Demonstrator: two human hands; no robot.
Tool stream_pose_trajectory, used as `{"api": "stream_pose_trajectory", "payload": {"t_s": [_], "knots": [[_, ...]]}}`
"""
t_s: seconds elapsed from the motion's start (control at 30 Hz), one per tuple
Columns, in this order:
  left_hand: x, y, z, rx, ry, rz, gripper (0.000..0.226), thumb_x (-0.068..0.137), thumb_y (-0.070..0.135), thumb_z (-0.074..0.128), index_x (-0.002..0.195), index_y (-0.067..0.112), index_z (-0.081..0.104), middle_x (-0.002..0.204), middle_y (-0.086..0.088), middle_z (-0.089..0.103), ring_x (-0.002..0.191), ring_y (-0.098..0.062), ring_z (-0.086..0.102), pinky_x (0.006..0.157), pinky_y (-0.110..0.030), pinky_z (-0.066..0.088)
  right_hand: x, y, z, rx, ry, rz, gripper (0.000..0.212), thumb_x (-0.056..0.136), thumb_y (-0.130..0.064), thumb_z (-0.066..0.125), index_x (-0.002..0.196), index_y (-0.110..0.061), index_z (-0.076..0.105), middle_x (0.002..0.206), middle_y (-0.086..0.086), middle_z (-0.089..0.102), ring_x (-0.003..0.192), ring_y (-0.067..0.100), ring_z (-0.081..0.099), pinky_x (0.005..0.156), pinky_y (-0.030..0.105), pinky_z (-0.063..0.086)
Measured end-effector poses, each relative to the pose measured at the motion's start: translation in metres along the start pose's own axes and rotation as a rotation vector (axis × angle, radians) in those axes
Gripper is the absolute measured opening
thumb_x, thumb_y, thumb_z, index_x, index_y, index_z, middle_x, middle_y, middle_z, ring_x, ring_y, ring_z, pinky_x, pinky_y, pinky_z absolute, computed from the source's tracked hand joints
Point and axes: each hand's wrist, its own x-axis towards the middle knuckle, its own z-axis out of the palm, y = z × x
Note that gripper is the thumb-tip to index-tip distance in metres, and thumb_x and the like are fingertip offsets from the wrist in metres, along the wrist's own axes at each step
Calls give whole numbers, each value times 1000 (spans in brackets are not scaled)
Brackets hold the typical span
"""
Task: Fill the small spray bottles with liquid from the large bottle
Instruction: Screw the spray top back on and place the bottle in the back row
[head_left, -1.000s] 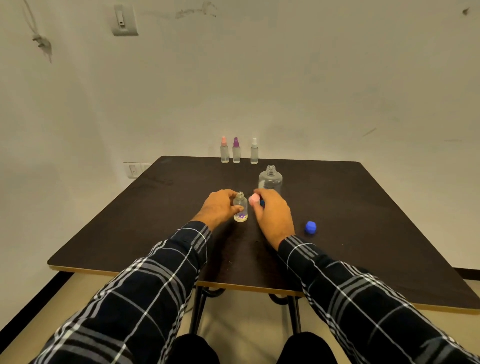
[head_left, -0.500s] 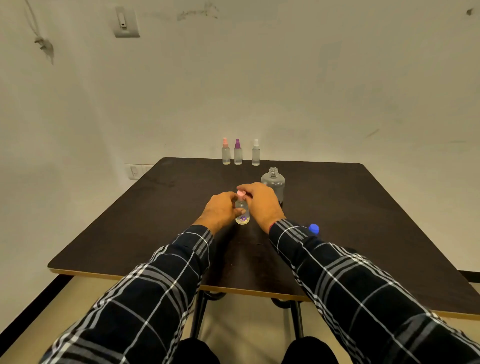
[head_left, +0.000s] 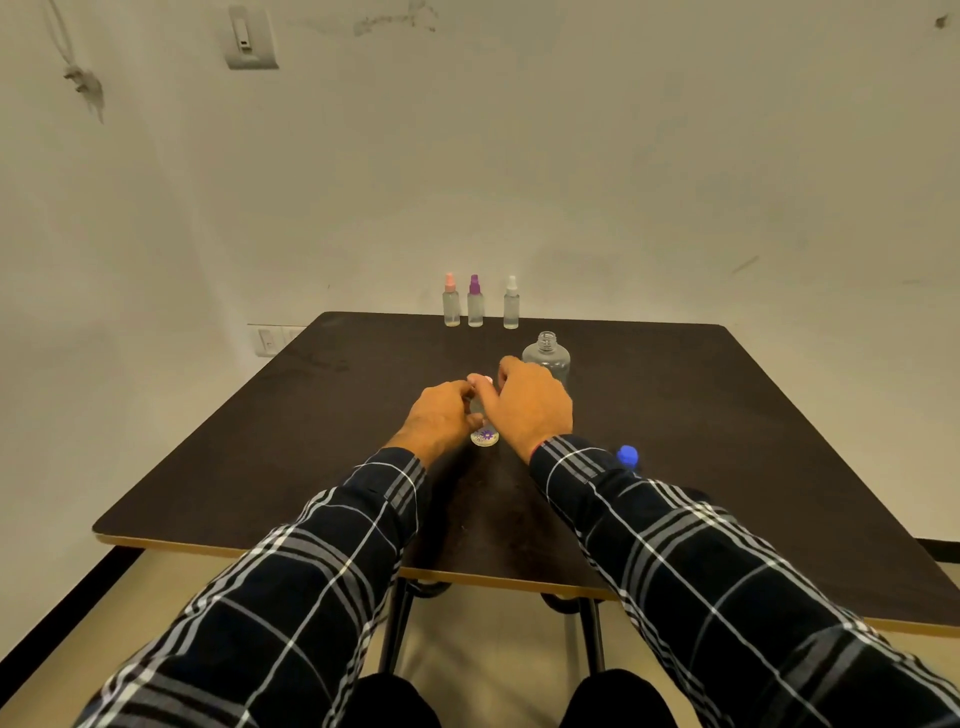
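4 small spray bottles: held bottle (head_left: 485, 435) between left hand (head_left: 441, 415) and right hand (head_left: 530, 410), capped trio (head_left: 475, 301) well beyond. 1 large bottle (head_left: 546, 358). 1 blue cap (head_left: 627, 455).

The table (head_left: 753, 415) has a dark brown, squarish top with a pale wood-coloured edge band along its near side, and stands on dark metal legs (head_left: 592, 639). At the far edge, left of the middle, three small spray bottles stand upright in a row: the pink-capped bottle (head_left: 450, 304), the purple-capped bottle (head_left: 475, 305) just beside it, and the white-capped bottle (head_left: 511, 305) a little apart to the right. Nearer, the large clear bottle (head_left: 546, 357) stands upright with its neck uncapped. Near and left of it stands a small bottle (head_left: 484, 436) with a purple flower mark low on it and a pink spray top (head_left: 486, 380). A blue cap (head_left: 627, 455) lies to the right, nearer still.
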Motion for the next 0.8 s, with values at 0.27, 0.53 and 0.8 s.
{"api": "stream_pose_trajectory", "payload": {"t_s": [0.27, 0.53, 0.8], "knots": [[2, -3, 1, -20, 3, 11, 43, 91, 27, 73, 131, 17, 59, 121, -3, 67, 106, -19, 63, 96, -35, 49, 9, 9, -6, -38, -219, -92, 30, 97, -18, 60, 127, -16, 64, 119, 9, 69, 110, 26, 65, 98, 41, 53], [3, -6, 3, -1, 27, 16, 37, 91, 29, 72, 125, 18, 62, 115, -3, 68, 94, -16, 61, 88, -33, 50, -1, 1, 1, 37, -149, -69, 42, 101, -32, 53, 140, -19, 45, 126, 12, 61, 113, 31, 62, 93, 47, 54], [6, -7, 4, 20, 14, -6, 38, 91, 30, 73, 126, 20, 60, 113, -1, 67, 93, -15, 59, 91, -36, 52, 7, 1, -6, -107, -114, 1, 41, 97, -54, 53, 109, -16, 64, 99, 5, 68, 94, 22, 66, 82, 41, 58]]}}
